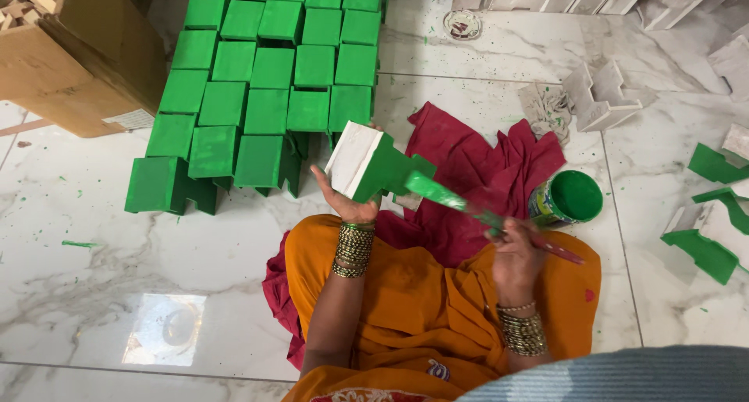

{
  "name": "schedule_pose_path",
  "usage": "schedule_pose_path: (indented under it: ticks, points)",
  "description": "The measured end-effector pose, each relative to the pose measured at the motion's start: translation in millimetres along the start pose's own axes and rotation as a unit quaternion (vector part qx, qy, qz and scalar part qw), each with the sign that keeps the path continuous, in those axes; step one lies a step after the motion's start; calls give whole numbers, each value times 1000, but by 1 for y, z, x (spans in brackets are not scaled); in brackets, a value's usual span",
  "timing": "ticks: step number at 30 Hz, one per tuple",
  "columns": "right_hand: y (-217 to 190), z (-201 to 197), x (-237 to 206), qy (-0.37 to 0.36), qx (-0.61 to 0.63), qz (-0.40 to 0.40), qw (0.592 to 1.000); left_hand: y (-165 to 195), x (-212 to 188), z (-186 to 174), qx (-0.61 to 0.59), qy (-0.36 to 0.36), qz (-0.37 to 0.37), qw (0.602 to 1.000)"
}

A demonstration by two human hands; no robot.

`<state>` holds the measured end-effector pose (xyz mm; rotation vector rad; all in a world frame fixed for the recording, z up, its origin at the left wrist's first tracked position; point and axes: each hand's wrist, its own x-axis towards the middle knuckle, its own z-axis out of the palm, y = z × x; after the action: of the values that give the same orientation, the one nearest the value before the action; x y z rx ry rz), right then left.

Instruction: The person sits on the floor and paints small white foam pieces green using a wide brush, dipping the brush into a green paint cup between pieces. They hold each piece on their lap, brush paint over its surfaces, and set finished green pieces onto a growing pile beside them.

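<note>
While held, block point(367, 166) shows half-green, half-white.

Left hand point(343, 199) holds wooden block point(367, 166); right hand point(515, 254) grips paintbrush point(468, 207).

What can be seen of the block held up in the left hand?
The block is a stepped, boxy piece, apparently wood, with one broad face still white and its other visible sides coated in wet-looking green paint. It is held tilted above the red cloth, clear of the floor. The left hand cups it from below, fingers against the white face. A green-loaded brush, gripped by the right hand, lies against its painted lower side. Stacked green blocks sit just behind it.
</note>
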<state>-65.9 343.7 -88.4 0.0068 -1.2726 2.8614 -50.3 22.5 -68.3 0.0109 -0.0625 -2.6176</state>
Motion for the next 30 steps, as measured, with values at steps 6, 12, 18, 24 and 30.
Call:
schedule_pose_path:
  ticks: [6, 12, 18, 24, 30]
  points:
    - [8, 8, 2, 54, -119, -2, 991, 0, -2, 3, 17, 36, 17, 999]
    - [-20, -3, 4, 113, -105, -40, 987, 3, 3, -1, -24, -14, 3, 1000]
    - [-3, 22, -8, -24, -41, -62, 997, 0, 3, -7, 14, 17, 7, 1000]
    - [-1, 26, -11, 23, -176, -68, 982, -2, 0, -1, 34, 51, 12, 998]
    - [-25, 21, -9, 1, -63, -63, 996, -1, 2, -1, -3, -21, -18, 1000]
